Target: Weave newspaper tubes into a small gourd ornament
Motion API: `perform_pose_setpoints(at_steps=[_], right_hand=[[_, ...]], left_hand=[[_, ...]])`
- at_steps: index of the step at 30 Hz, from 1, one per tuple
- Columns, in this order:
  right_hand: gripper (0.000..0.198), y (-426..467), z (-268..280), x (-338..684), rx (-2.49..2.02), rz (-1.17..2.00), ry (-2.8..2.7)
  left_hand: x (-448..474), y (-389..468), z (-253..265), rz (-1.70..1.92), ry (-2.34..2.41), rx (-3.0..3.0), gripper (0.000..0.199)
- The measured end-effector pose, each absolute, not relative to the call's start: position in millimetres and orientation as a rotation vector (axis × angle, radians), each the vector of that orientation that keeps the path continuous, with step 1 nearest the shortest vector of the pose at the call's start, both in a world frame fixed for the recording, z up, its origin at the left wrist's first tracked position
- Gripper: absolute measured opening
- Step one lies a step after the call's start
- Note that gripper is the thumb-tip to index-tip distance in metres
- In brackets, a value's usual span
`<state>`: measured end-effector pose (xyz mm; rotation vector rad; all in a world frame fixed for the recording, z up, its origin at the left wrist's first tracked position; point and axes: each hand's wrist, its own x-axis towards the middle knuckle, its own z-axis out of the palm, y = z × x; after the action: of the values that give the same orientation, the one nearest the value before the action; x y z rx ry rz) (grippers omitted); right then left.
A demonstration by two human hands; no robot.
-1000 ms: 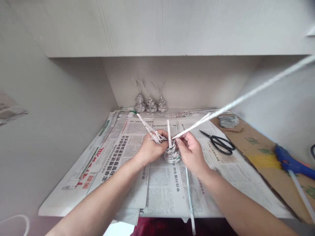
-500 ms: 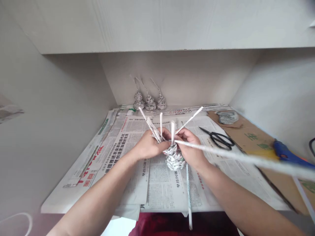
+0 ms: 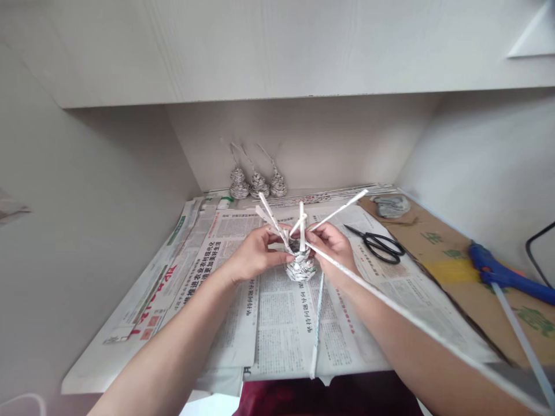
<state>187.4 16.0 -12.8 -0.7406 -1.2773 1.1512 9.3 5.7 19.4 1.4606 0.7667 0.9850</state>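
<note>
A small woven newspaper gourd is held between my two hands above the newspaper-covered table. Several rolled paper strips stick up and outward from its top. My left hand grips its left side, thumb in front at the upper rim and the other fingers partly hidden behind. Pinched in my right hand at the right rim is a long paper strip, which runs down over my right forearm. Another strip hangs below the gourd toward the table's front edge.
Three finished-looking woven gourds stand by the back wall. Thin paper rods lie beside them. Black scissors rest to the right on newspaper. A blue glue gun and a grey crumpled lump lie on cardboard.
The gourd has tilted, so its top opening now shows more and its lower bulb less. The upright strips have shifted, and the long strip has swung downward across my right forearm.
</note>
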Motion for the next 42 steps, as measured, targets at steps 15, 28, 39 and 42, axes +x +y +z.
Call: perform_pose_setpoints(at_steps=[15,28,39,42], right_hand=[[0.019,24.5,-16.2,192.3,-0.723,1.237,-1.363],[0.015,16.7,-12.4,189.9,-0.732,1.294,-1.406],[0.014,13.1,-7.9,190.2,-0.729,1.210,-1.510],[0.013,13.3,-8.0,190.1,-0.709,1.190,-1.515]], left_hand=[[0.1,11.2,18.9,0.850,0.812,1.324,0.038],[0.5,12.0,18.0,0.843,0.869,1.256,0.040],[10.0,2.6,25.1,0.953,1.058,1.755,0.015],[13.1,0.4,24.2,1.056,1.063,1.817,0.011]])
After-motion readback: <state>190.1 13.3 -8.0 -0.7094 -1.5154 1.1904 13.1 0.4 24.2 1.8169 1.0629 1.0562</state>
